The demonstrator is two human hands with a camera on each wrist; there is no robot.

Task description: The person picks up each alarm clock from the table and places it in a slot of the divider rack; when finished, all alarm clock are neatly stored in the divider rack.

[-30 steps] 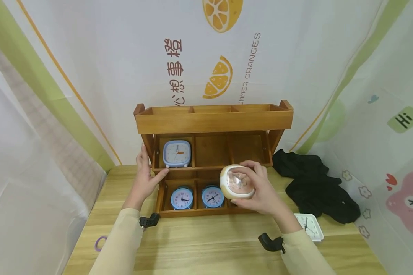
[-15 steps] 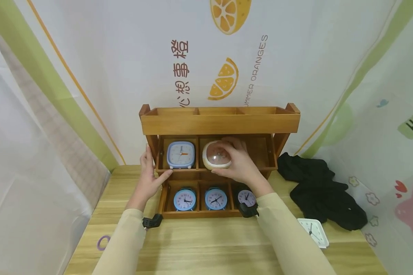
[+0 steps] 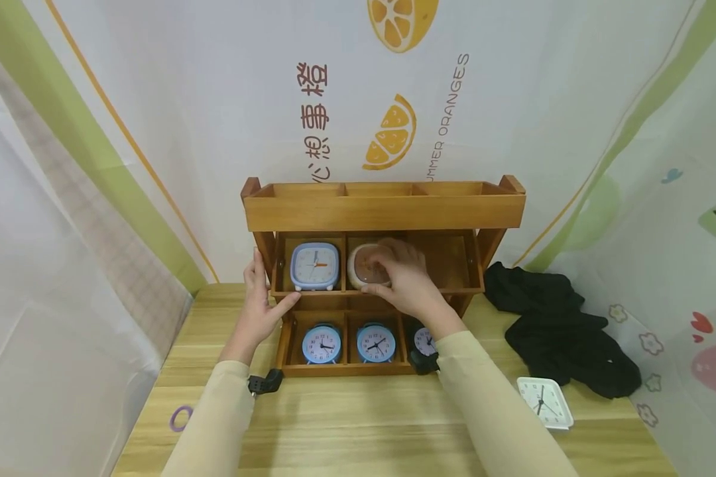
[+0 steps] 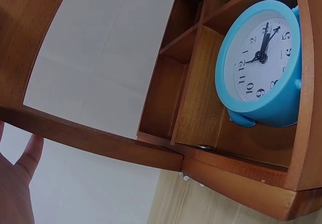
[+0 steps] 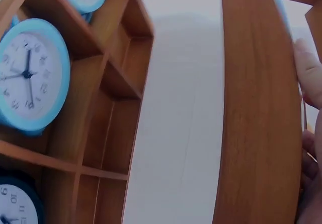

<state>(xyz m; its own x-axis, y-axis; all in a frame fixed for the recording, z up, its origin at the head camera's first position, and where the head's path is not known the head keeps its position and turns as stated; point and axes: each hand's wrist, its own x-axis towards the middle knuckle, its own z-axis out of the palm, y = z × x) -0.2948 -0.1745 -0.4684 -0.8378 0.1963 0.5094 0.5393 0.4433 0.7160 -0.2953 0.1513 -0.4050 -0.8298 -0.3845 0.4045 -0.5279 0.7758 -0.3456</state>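
Observation:
My right hand (image 3: 404, 275) holds a rounded cream alarm clock (image 3: 365, 268) with a pinkish face, in the middle compartment of the middle shelf of a wooden rack (image 3: 382, 212); the hand hides part of the clock. At the rack's left side, my left hand (image 3: 256, 311) rests with fingers straight along the upright and thumb by the shelf's front edge. Beside that thumb, a square blue-rimmed clock (image 3: 314, 266) stands in the left compartment. Two round blue alarm clocks (image 3: 321, 344) and a dark-rimmed clock (image 3: 424, 340) occupy the bottom shelf.
A white square clock (image 3: 545, 403) lies on the table (image 3: 346, 424) at the right, near a crumpled black cloth (image 3: 573, 351). On the left is a purple ring (image 3: 181, 418). A printed curtain (image 3: 215, 119) hangs behind the rack, whose top tier overhangs the middle shelf.
My right hand has carried the cream clock from in front of the rack up and left into the middle compartment. The left hand has stayed at the rack's side.

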